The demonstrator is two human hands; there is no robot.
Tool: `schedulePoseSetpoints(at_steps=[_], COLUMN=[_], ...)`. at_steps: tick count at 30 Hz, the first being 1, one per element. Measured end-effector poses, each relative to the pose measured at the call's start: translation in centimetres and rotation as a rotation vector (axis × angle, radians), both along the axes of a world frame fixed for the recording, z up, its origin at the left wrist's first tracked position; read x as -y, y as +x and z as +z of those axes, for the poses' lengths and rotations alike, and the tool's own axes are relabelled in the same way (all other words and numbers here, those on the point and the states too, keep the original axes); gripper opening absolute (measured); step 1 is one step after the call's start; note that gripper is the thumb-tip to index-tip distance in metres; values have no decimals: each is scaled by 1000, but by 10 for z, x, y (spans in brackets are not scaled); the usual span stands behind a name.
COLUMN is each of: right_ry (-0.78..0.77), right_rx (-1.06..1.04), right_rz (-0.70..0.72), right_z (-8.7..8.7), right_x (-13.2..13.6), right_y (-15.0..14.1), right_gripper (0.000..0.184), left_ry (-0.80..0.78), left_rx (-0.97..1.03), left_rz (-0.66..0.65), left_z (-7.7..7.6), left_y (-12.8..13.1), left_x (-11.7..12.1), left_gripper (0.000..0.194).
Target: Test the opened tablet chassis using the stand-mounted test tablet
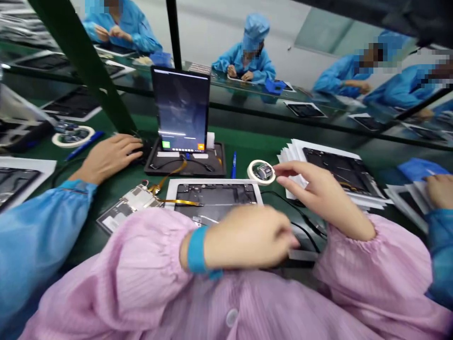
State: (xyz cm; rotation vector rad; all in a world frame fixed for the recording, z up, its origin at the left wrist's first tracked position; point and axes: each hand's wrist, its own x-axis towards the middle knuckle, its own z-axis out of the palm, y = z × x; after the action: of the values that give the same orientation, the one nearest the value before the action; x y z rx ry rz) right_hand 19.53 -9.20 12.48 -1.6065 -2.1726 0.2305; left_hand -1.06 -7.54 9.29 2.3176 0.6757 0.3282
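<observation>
My left hand [247, 236], with a blue band at the wrist, is blurred in front of an opened tablet housing [226, 194]. Its fingers look curled closed, and whatever they may hold is hidden. At the right, my right hand [314, 191] is open, thumb and forefinger apart. Its forefinger tip is at the rim of a roll of tape [252, 174] with small metallic parts in its centre; contact is unclear. An orange flex cable [182, 202] runs from the housing to a flat silver-and-black panel [130, 205] on the left.
A lit tablet screen [182, 111] stands in a black foam-lined tray [184, 166]. A blue pen [234, 165] lies beside it. Stacked housings [339, 172] stand at right. A co-worker's hand [109, 156] rests on a dark object at left; another co-worker's hand [440, 190] is far right.
</observation>
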Motion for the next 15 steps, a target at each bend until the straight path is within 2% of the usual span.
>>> schedulePoseSetpoints(at_steps=[2, 5, 8, 10, 15], right_ry=[-161, -387, -395, -365, -389], right_rx=[40, 81, 47, 16, -200], right_rz=[-14, -9, -49, -90, -195], right_z=[-22, -66, -100, -112, -118], right_x=[9, 17, 24, 28, 34], right_y=[17, 33, 36, 35, 37], right_gripper=[22, 12, 9, 11, 12], left_ry=[92, 280, 411, 477, 602], left_rx=[-39, -194, -284, -285, -263], left_rz=[152, 379, 371, 331, 275], left_z=[-11, -44, -75, -87, -90], left_y=[15, 19, 21, 24, 33], left_x=[-10, -46, -68, -69, -61], left_gripper=[28, 24, 19, 16, 14])
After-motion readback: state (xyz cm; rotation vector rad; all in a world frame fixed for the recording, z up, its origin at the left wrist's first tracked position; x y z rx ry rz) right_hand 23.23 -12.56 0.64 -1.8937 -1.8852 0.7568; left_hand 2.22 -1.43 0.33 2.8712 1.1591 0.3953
